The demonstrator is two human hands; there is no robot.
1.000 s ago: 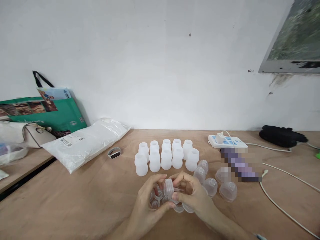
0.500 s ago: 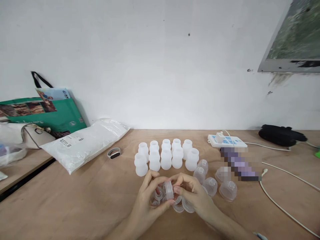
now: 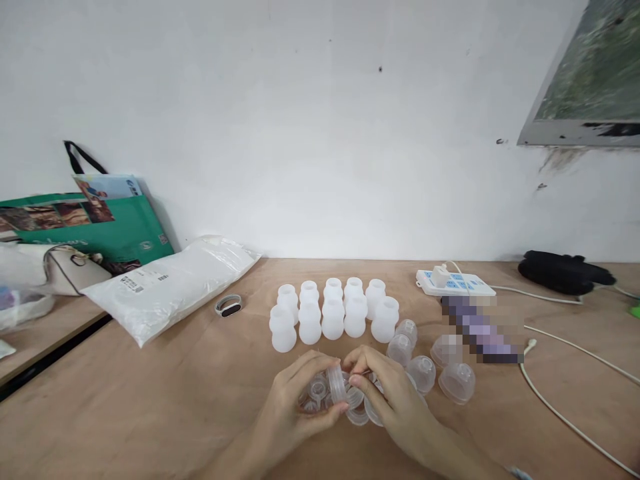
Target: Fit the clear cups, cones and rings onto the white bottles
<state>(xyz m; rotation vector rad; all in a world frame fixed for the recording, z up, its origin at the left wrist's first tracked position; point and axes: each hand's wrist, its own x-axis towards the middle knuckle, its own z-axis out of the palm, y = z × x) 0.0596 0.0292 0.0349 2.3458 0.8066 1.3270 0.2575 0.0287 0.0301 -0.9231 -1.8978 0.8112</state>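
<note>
Pinching one clear ring (image 3: 336, 385) together, left hand (image 3: 293, 407) & right hand (image 3: 397, 403) sit over wood table (image 3: 150, 400), white wall (image 3: 300, 133) behind.

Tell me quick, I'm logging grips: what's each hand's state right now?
Left hand: closed around a clear ribbed ring.
Right hand: closed, fingertips pinching the same ring's other side.
</note>
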